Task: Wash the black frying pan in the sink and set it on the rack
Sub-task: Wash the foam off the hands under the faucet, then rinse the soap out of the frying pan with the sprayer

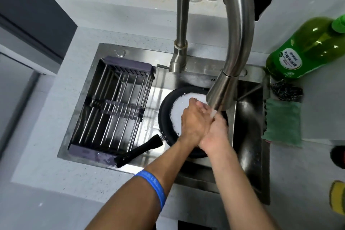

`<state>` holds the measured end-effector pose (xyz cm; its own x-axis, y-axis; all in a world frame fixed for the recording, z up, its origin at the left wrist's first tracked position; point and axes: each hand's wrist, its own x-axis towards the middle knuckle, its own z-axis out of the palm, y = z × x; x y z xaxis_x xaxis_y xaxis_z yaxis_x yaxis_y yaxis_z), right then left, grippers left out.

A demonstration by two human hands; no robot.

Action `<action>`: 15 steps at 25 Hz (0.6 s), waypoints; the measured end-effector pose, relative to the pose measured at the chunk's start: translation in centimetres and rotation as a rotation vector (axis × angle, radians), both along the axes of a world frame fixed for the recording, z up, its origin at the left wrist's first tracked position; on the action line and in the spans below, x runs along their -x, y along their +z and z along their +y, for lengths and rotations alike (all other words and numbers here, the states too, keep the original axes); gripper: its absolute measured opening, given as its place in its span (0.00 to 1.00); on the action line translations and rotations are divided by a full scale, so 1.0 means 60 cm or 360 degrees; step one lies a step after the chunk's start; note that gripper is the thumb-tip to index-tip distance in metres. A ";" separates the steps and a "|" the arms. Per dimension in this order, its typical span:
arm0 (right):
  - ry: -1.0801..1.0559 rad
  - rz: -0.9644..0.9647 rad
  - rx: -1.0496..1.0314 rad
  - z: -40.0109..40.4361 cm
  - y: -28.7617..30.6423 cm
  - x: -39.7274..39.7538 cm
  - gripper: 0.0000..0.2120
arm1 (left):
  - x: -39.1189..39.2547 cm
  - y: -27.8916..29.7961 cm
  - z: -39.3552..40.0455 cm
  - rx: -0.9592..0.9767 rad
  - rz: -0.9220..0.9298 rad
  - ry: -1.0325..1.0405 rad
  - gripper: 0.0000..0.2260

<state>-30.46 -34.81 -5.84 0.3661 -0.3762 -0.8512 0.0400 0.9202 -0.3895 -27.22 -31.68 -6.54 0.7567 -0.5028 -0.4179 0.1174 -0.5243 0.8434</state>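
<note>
The black frying pan (165, 117) lies in the steel sink (248, 136), full of white foam, its handle (139, 151) pointing to the front left. My left hand (194, 123) and my right hand (217, 132) are pressed together above the pan, under the running water from the tap spout (222, 91). Neither hand holds the pan or a sponge. The metal rack (113, 106) sits over the left half of the sink, with nothing on it.
The tall curved tap (239, 24) hangs over the pan. Right of the sink lie a green soap bottle (306, 48), a dark scourer (287, 90), a green cloth (282, 123) and a yellow sponge (337, 198). Bottles and jars stand on the back ledge (115, 3).
</note>
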 end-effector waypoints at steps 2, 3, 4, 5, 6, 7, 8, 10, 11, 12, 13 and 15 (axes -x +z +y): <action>0.0034 0.0012 -0.0054 -0.011 -0.001 0.004 0.16 | -0.029 -0.014 0.040 -0.0079 -0.0345 -0.0391 0.07; 0.0142 0.0114 0.0050 -0.012 0.001 0.003 0.11 | -0.043 -0.020 0.064 -0.0072 -0.0426 -0.0682 0.10; 0.0241 0.0195 0.0170 -0.011 -0.007 0.002 0.08 | -0.054 -0.025 0.089 -0.0092 -0.0485 -0.0912 0.14; 0.0307 0.0225 0.0243 -0.006 -0.011 -0.001 0.07 | -0.063 -0.024 0.114 -0.0156 -0.0513 -0.0995 0.15; 0.0297 0.0179 0.0271 0.002 -0.017 -0.004 0.07 | -0.072 -0.022 0.138 -0.0232 -0.0521 -0.0934 0.12; 0.0242 0.0136 0.0253 0.009 -0.026 -0.005 0.09 | -0.080 -0.026 0.159 -0.0319 -0.0554 -0.0834 0.10; 0.0205 0.0102 0.0211 0.022 -0.037 -0.010 0.10 | -0.093 -0.027 0.181 -0.0436 -0.0640 -0.0758 0.13; 0.0328 0.0215 0.0285 0.055 -0.057 -0.021 0.10 | -0.127 -0.028 0.230 -0.0813 -0.0855 -0.0768 0.17; 0.0531 0.0356 0.0485 0.077 -0.071 -0.026 0.08 | -0.148 -0.028 0.253 -0.0967 -0.0936 -0.0831 0.17; 0.0759 0.0467 0.0743 0.105 -0.084 -0.029 0.07 | -0.171 -0.029 0.272 -0.1103 -0.1017 -0.1005 0.16; 0.1042 0.0483 0.0988 0.140 -0.093 -0.031 0.08 | -0.195 -0.030 0.284 -0.1181 -0.1058 -0.1246 0.16; 0.1683 0.0303 0.1379 0.208 -0.107 -0.031 0.19 | -0.241 -0.038 0.286 -0.1213 -0.1126 -0.1667 0.18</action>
